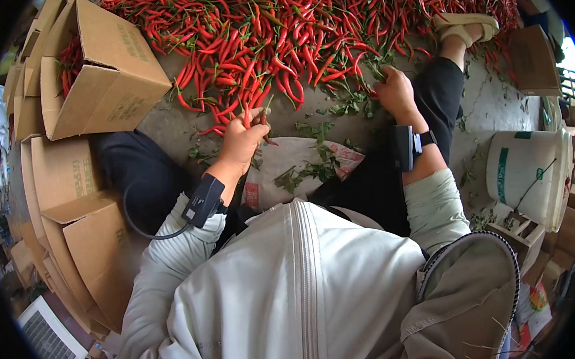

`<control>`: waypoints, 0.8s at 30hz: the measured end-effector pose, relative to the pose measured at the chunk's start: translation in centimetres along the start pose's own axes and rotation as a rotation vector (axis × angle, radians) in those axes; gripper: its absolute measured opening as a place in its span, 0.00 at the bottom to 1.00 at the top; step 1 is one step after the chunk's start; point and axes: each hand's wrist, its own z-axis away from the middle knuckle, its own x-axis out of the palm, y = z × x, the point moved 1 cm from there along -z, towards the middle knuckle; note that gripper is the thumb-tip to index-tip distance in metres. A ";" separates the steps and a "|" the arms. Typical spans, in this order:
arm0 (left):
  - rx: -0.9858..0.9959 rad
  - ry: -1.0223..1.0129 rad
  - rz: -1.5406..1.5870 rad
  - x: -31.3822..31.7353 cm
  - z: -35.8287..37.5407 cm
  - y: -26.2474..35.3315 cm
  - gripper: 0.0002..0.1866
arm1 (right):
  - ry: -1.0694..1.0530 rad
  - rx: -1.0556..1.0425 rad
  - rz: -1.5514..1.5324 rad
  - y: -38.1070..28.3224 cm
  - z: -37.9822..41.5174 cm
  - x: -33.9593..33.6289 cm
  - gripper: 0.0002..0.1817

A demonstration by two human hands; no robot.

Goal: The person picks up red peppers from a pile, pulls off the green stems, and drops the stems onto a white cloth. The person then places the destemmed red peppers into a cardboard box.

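A wide heap of red chili peppers (290, 32) with green stems covers the floor in front of me. At the heap's near edge, my left hand (244, 137) is closed round a few red peppers, whose tips and stems stick out past the fingers. My right hand (395, 92) is near the heap's right front edge, beside green leaves (355, 101); its fingers are pressed together, and what they hold is too small to make out. Between my legs lies a white sack (276, 160) with leaf scraps on it.
An open cardboard box (110, 78) with red peppers inside stands at the left, above more boxes (92, 240). A white bucket (527, 176) is at the right. My sandalled foot (467, 28) rests against the heap. Another box (534, 61) stands far right.
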 end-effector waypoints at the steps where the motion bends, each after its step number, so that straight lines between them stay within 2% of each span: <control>1: -0.129 -0.047 0.149 0.0 0.6 0.4 0.20 | 0.002 -0.004 0.002 0.6 -0.1 0.6 0.11; 2: -0.117 -0.009 0.190 0.2 0.9 0.3 0.16 | -0.088 0.027 0.137 1.0 -0.2 1.5 0.11; 3: -0.108 -0.008 0.192 0.3 1.2 0.3 0.16 | -0.176 0.058 0.271 1.1 -0.2 2.2 0.11; 4: -0.108 0.009 0.239 0.3 1.5 0.3 0.14 | -0.224 0.054 0.272 1.2 0.0 2.8 0.11; 5: -0.105 0.026 0.284 0.4 1.9 0.5 0.13 | -0.215 0.092 0.252 0.8 0.1 2.9 0.11; 7: -0.104 0.062 0.306 0.4 2.6 1.0 0.10 | -0.176 0.010 0.249 0.4 0.4 3.0 0.11; 8: -0.095 0.013 0.303 0.3 3.0 1.1 0.09 | -0.172 0.002 0.250 0.3 0.4 2.6 0.11; 10: -0.111 -0.032 0.337 0.3 3.8 1.4 0.06 | -0.351 0.293 -0.618 0.3 0.6 2.2 0.13; 13: -0.110 -0.081 0.398 0.4 4.1 0.6 0.07 | -0.355 0.391 -0.697 -1.3 2.1 0.1 0.15; 14: -0.100 -0.087 0.396 0.7 4.1 0.7 0.07 | -0.464 0.405 -0.774 -1.4 2.5 -0.1 0.15; 15: -0.121 -0.088 0.476 1.2 4.3 0.8 0.08 | -0.487 0.399 -0.866 -3.4 3.8 -1.5 0.14; 17: -0.145 -0.081 0.560 2.5 4.9 1.1 0.09 | -0.450 0.452 -1.227 -3.4 4.9 1.0 0.13; 19: -0.238 -0.048 0.623 3.5 5.6 2.5 0.11 | -0.489 0.407 -1.347 -5.7 6.9 0.7 0.12; 20: -0.201 -0.132 0.654 3.6 5.6 2.4 0.09 | -0.535 0.435 -1.418 -7.7 8.1 -0.5 0.10; 23: -0.131 -0.178 0.602 4.1 5.2 2.8 0.10 | -0.610 0.278 -1.482 -10.0 9.9 -0.1 0.08; 24: -0.139 -0.178 0.614 4.7 5.4 3.2 0.12 | -0.642 0.200 -1.420 -10.9 10.6 -0.4 0.06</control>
